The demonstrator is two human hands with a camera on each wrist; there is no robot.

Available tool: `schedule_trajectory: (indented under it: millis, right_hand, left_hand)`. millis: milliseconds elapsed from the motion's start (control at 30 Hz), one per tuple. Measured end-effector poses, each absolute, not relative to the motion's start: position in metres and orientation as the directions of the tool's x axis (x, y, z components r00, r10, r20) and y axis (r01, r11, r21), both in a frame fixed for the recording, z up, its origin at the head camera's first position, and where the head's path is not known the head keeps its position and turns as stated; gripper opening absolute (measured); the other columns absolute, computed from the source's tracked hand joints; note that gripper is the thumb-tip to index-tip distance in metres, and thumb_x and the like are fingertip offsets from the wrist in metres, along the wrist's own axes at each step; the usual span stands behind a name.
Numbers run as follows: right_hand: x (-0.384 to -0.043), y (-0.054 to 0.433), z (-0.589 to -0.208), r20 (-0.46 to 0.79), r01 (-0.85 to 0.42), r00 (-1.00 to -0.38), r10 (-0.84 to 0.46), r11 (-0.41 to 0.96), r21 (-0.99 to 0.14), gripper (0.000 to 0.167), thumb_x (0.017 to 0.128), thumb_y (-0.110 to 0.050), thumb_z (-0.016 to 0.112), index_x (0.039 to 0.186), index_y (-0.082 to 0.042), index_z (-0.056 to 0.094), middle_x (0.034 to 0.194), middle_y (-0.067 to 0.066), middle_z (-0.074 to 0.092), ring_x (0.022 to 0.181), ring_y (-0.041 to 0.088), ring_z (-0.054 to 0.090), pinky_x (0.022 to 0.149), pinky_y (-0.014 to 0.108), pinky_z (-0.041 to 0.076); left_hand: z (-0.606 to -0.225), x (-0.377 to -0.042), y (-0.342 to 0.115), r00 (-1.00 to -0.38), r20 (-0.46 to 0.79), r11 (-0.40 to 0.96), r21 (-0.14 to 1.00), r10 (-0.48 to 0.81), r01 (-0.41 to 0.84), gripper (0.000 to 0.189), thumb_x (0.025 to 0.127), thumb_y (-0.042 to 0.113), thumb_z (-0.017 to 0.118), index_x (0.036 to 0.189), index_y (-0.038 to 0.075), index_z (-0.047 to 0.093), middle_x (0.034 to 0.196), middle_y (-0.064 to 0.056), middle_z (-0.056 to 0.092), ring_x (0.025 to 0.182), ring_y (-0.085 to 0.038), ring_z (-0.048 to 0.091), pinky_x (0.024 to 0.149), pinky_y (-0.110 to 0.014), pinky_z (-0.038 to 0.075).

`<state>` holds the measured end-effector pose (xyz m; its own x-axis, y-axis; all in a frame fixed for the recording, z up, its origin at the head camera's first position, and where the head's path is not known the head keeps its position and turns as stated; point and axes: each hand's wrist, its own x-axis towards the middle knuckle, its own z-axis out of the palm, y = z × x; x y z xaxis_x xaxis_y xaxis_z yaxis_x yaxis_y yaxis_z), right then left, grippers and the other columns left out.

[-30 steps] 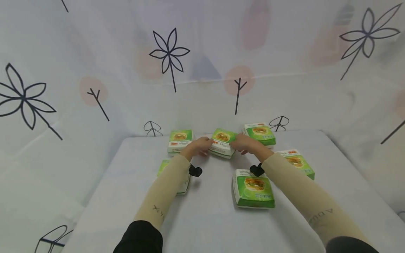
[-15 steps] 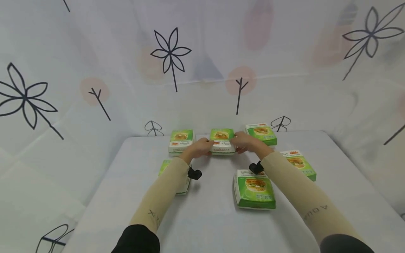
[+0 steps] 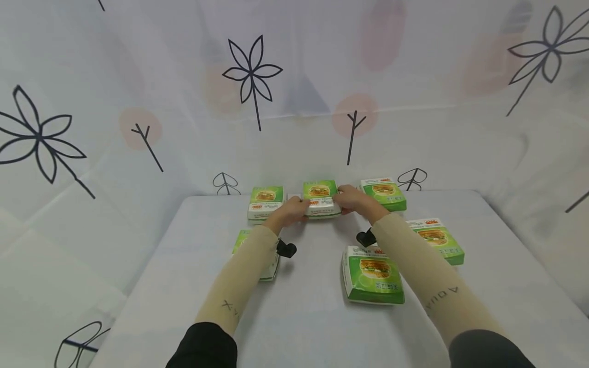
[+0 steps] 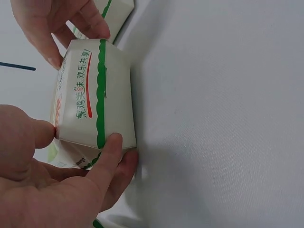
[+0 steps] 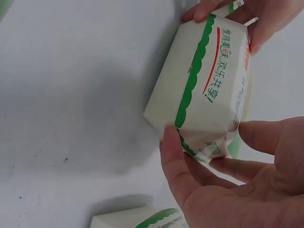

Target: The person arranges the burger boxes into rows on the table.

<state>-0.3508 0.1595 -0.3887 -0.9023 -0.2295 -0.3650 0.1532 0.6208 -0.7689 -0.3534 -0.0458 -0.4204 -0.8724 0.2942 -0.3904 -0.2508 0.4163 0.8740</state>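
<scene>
Middle box (image 3: 320, 199) now straighter between two boxes (image 3: 266, 203)

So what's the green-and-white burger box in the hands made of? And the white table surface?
The green-and-white burger box looks like thin, smooth printed cardboard: its sides are folded along creases. The white table surface looks matte, perhaps cloth: fine grain shows close up.

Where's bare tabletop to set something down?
Bare white table: between beige fabric sleeves, before the nearest green-and-white cardboard box; also between left sleeve and table's left edge. Crowded: far edge, where left hand and right hand hold the middle box between two more boxes.
</scene>
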Motion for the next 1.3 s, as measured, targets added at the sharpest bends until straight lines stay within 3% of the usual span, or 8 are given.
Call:
schedule_trajectory:
  millis: [167, 333, 467, 600, 700, 933, 1100, 1300]
  right_hand:
    - [-0.354, 0.16, -0.391, -0.383, 0.166, -0.896, -0.227, 0.628, -0.76, 0.057, 0.109, -0.015, 0.035, 0.157, 0.011, 0.02, 0.143, 0.029, 0.047, 0.107, 0.027, 0.057, 0.101, 0.047, 0.052]
    - [-0.359, 0.162, -0.394, -0.381, 0.152, -0.896, -0.226, 0.651, -0.744, 0.054, 0.109, -0.016, 0.035, 0.154, 0.014, 0.027, 0.139, 0.029, 0.049, 0.102, 0.027, 0.058, 0.097, 0.046, 0.054]
    - [-0.356, 0.167, -0.391, -0.359, 0.111, -0.906, -0.227, 0.689, -0.716, 0.055, 0.109, -0.018, 0.036, 0.151, 0.017, 0.028, 0.143, 0.032, 0.044, 0.11, 0.034, 0.057, 0.094, 0.043, 0.057]
    - [-0.343, 0.176, -0.378, -0.347, 0.067, -0.904, -0.248, 0.722, -0.689, 0.06, 0.11, -0.022, 0.036, 0.153, 0.018, 0.021, 0.154, 0.036, 0.031, 0.127, 0.044, 0.051, 0.097, 0.046, 0.056]
    - [-0.33, 0.184, -0.365, -0.355, 0.044, -0.895, -0.269, 0.739, -0.672, 0.063, 0.111, -0.025, 0.038, 0.155, 0.015, 0.018, 0.159, 0.035, 0.024, 0.135, 0.047, 0.046, 0.103, 0.05, 0.051]
    - [-0.293, 0.205, -0.347, -0.304, -0.092, -0.887, -0.346, 0.78, -0.619, 0.062, 0.11, -0.03, 0.043, 0.152, 0.014, 0.03, 0.153, 0.036, 0.037, 0.132, 0.048, 0.05, 0.106, 0.057, 0.047]
    - [-0.273, 0.215, -0.348, -0.326, -0.106, -0.871, -0.368, 0.787, -0.607, 0.064, 0.109, -0.034, 0.046, 0.152, 0.011, 0.034, 0.15, 0.037, 0.041, 0.134, 0.05, 0.047, 0.105, 0.059, 0.047]
    - [-0.259, 0.226, -0.349, -0.325, -0.12, -0.873, -0.365, 0.805, -0.58, 0.064, 0.108, -0.038, 0.049, 0.15, 0.009, 0.039, 0.146, 0.034, 0.046, 0.133, 0.049, 0.047, 0.1, 0.058, 0.05]
  left_hand:
    - [-0.421, -0.352, -0.044, -0.875, -0.393, 0.424, 0.87, 0.283, -0.253, 0.057, 0.113, 0.027, 0.037, 0.154, -0.012, 0.026, 0.148, -0.025, 0.045, 0.132, -0.034, 0.052, 0.111, -0.042, 0.045]
    - [-0.42, -0.351, -0.045, -0.882, -0.393, 0.458, 0.854, 0.259, -0.246, 0.06, 0.112, 0.031, 0.038, 0.155, -0.009, 0.027, 0.141, -0.022, 0.049, 0.12, -0.031, 0.055, 0.107, -0.042, 0.046]
    - [-0.412, -0.349, -0.047, -0.888, -0.401, 0.526, 0.817, 0.225, -0.236, 0.065, 0.112, 0.038, 0.038, 0.157, -0.007, 0.025, 0.136, -0.02, 0.05, 0.116, -0.033, 0.055, 0.103, -0.042, 0.044]
    - [-0.395, -0.342, -0.05, -0.902, -0.369, 0.545, 0.815, 0.224, -0.198, 0.073, 0.111, 0.04, 0.039, 0.161, -0.005, 0.01, 0.16, -0.023, 0.03, 0.134, -0.035, 0.05, 0.109, -0.041, 0.045]
    - [-0.381, -0.334, -0.053, -0.916, -0.321, 0.526, 0.836, 0.242, -0.154, 0.076, 0.111, 0.039, 0.04, 0.162, -0.004, 0.004, 0.168, -0.023, 0.013, 0.143, -0.036, 0.042, 0.11, -0.042, 0.046]
    - [-0.367, -0.303, -0.059, -0.926, -0.237, 0.598, 0.801, 0.293, -0.015, 0.074, 0.108, 0.047, 0.045, 0.162, 0.003, 0.018, 0.161, -0.018, 0.034, 0.129, -0.036, 0.056, 0.111, -0.051, 0.043]
    - [-0.369, -0.275, -0.061, -0.901, -0.229, 0.598, 0.801, 0.369, 0.041, 0.076, 0.107, 0.049, 0.049, 0.162, 0.005, 0.021, 0.159, -0.016, 0.038, 0.137, -0.034, 0.049, 0.112, -0.054, 0.042]
    - [-0.379, -0.255, -0.061, -0.89, -0.22, 0.583, 0.81, 0.4, 0.062, 0.074, 0.107, 0.048, 0.051, 0.162, 0.007, 0.024, 0.158, -0.014, 0.04, 0.126, -0.032, 0.059, 0.108, -0.052, 0.045]
